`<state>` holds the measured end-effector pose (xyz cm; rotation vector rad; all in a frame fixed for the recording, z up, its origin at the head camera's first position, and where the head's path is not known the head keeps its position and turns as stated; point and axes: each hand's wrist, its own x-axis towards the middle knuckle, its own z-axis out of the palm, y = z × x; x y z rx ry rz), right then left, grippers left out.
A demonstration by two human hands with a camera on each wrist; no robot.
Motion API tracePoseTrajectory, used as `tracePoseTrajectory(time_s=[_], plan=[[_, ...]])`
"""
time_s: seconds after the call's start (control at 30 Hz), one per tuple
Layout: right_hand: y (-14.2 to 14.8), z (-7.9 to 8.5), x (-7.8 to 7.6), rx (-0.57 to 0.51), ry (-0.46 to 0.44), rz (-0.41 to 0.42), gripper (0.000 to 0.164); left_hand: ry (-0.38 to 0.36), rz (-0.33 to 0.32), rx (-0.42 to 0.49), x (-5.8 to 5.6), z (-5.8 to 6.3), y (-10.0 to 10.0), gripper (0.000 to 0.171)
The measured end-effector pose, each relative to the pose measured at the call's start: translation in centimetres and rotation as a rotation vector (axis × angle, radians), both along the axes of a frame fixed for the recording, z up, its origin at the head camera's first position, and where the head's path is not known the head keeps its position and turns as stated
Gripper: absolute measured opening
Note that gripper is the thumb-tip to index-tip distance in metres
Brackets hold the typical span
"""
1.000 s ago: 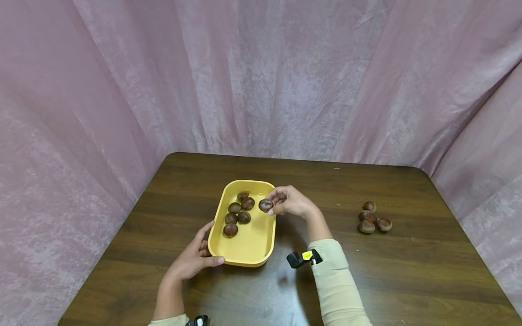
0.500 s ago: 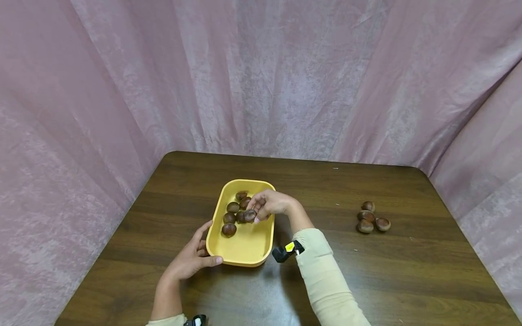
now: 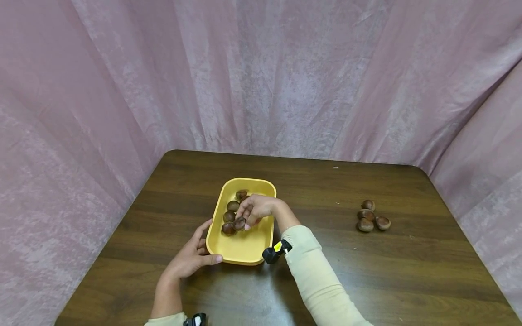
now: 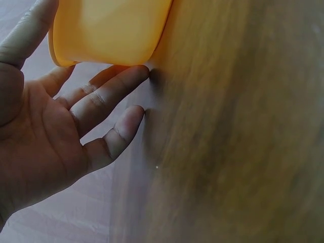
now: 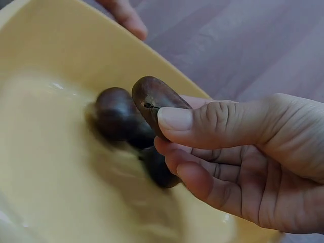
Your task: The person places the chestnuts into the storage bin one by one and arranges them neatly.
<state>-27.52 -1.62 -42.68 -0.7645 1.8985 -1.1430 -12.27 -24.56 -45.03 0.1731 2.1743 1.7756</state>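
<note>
A yellow rectangular tray [image 3: 240, 260] with raised walls holds several brown chestnuts [image 3: 228, 228], gathered toward its left side. My right hand [image 3: 258, 209] is over the tray and pinches one chestnut [image 5: 152, 101] between thumb and fingers, low above the others; the hand hides part of the group in the head view. In the right wrist view, more chestnuts [image 5: 115, 109] lie on the tray floor just behind the held one. My left hand [image 3: 189, 258] rests at the tray's near left corner, its thumb and fairly straight fingers touching the outer walls [image 4: 111, 35].
To the right on the brown wooden table [image 3: 408, 267] sits a small cluster of loose chestnuts [image 3: 365, 215]. Pink curtains [image 3: 285, 81] hang behind and along the sides of the table. A dark wrist camera [image 3: 276, 251] sits at the right sleeve.
My right hand has carried the pinched chestnut from the tray's right edge leftward and nearer, down beside the other chestnuts. The left hand stays at the corner; the loose cluster is unchanged.
</note>
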Motion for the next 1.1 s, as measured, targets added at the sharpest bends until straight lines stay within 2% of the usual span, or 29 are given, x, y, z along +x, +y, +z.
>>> tracePoseTrajectory(time_s=[0.13,0.3,0.37,0.63,0.73,0.8,0.93,1.03,1.1], plan=[[-0.6,-0.7,0.3,-0.005,-0.034,0.014,0.034,-0.001,0.002,-0.013,-0.1,0.0,0.1,0.1],[-1.1,-1.0,0.7,0.032,-0.015,-0.012,0.034,-0.007,0.004,-0.032,-0.2,0.1,0.4,0.1],[-1.4,-1.0,0.9,0.048,-0.007,-0.011,0.033,-0.008,-0.002,-0.028,-0.3,0.2,0.4,0.1],[-2.1,-0.4,1.0,0.105,-0.081,-0.03,0.032,-0.018,-0.002,-0.034,-0.5,0.2,0.6,0.1],[-2.0,0.1,1.0,0.125,-0.074,-0.021,0.032,-0.02,0.007,-0.04,-0.4,0.2,0.5,0.1],[-1.8,0.4,1.1,0.123,-0.036,-0.005,0.032,-0.023,0.008,-0.039,-0.3,0.2,0.4,0.1],[-0.2,1.0,1.9,0.07,0.154,0.036,0.033,-0.027,0.008,-0.025,0.1,0.1,0.1,0.101],[1.7,1.6,2.8,0.022,0.292,0.021,0.035,-0.028,0.012,-0.016,0.3,0.0,0.0,0.101],[2.8,1.9,3.4,-0.013,0.322,-0.017,0.036,-0.028,0.014,-0.013,0.4,-0.1,0.0,0.1]])
